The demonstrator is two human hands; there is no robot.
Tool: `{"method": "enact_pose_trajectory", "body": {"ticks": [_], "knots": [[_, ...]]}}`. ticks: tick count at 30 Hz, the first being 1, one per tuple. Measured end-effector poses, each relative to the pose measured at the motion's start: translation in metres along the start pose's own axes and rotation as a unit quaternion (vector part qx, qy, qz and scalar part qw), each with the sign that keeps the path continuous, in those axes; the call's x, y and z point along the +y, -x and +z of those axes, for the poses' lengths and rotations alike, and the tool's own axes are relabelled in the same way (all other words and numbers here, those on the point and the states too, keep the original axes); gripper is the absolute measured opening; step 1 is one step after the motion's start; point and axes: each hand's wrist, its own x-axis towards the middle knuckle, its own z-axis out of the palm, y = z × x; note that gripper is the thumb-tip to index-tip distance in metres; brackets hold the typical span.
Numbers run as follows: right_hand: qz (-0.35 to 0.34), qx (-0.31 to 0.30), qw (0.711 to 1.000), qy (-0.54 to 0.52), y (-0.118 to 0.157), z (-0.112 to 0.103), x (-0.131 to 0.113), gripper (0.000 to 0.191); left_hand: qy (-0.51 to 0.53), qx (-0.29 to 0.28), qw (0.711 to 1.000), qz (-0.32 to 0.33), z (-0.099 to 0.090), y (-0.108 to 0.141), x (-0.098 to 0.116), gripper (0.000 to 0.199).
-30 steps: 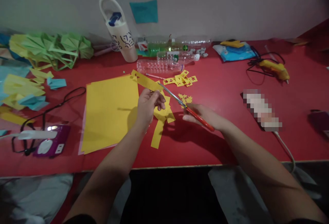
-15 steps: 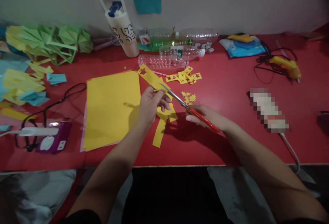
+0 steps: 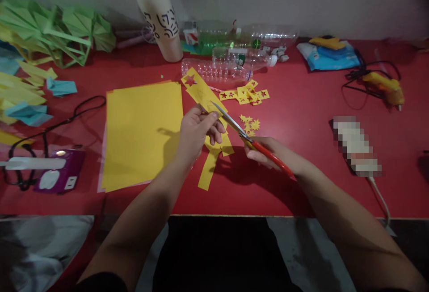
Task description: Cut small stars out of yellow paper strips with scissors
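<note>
My left hand (image 3: 197, 129) pinches a yellow paper strip (image 3: 198, 87) near its lower end. A star-shaped hole shows at the strip's far end, with faint drawn star lines farther down. In my right hand (image 3: 264, 149) are red-handled scissors (image 3: 271, 156), their blades lying over the strip close to my left thumb; whether the blades are parted is hard to see. Several yellow paper strips (image 3: 208, 171) lie on the table under my left hand. Beyond the scissors rest small cut-out yellow stars (image 3: 250, 123) and a pile of strip pieces with star holes (image 3: 246, 93).
Stacked yellow sheets (image 3: 140, 135) lie left on the red table (image 3: 301, 118). Plastic bottles (image 3: 231, 66) and a white tumbler (image 3: 159, 24) stand or lie at the back. A yellow glue gun (image 3: 384, 86) and a blurred phone-like item (image 3: 355, 144) are right; a purple box (image 3: 73, 171) is left.
The view has tilted down slightly and shifted, so the table's contents appear displaced. My hands keep nearly the same pose, with the strip and scissors still held together.
</note>
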Motion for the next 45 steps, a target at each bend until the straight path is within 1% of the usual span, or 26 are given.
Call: {"method": "enact_pose_trajectory", "body": {"ticks": [4, 11, 16, 22, 29, 34, 41, 45], "knots": [[-0.007, 0.001, 1.0, -0.008, -0.0004, 0.0003, -0.0001, 0.056, 0.016, -0.006, 1.0, -0.004, 0.0004, 0.0008, 0.0017, 0.011], [-0.014, -0.025, 1.0, 0.011, -0.0002, -0.0029, 0.0053, 0.055, 0.018, 0.0, 1.0, -0.021, 0.0034, 0.0019, 0.0042, 0.013], [0.002, -0.022, 1.0, 0.019, 0.0009, -0.0029, 0.0039, 0.058, 0.022, -0.002, 0.999, -0.028, 0.0032, 0.0028, 0.0027, 0.012], [-0.002, -0.019, 1.0, 0.019, 0.0016, -0.0018, 0.0013, 0.057, 0.019, -0.007, 0.999, -0.033, 0.0014, 0.0025, 0.0011, 0.011], [0.006, -0.017, 1.0, -0.011, 0.001, -0.0029, 0.0023, 0.059, 0.018, -0.029, 0.999, -0.036, -0.0012, 0.0005, 0.0039, 0.01], [0.006, -0.007, 1.0, -0.011, 0.0003, -0.0036, 0.0036, 0.061, 0.012, -0.05, 0.998, -0.02, -0.0025, 0.0019, 0.0056, 0.02], [0.008, -0.023, 1.0, 0.002, -0.0006, -0.0017, 0.0037, 0.064, -0.004, -0.03, 1.0, -0.001, -0.0026, 0.0021, 0.0048, 0.014], [-0.006, -0.032, 0.999, 0.012, -0.0001, -0.0025, 0.0032, 0.064, -0.003, 0.005, 1.0, 0.024, -0.0021, 0.0025, 0.0042, 0.013]]}}
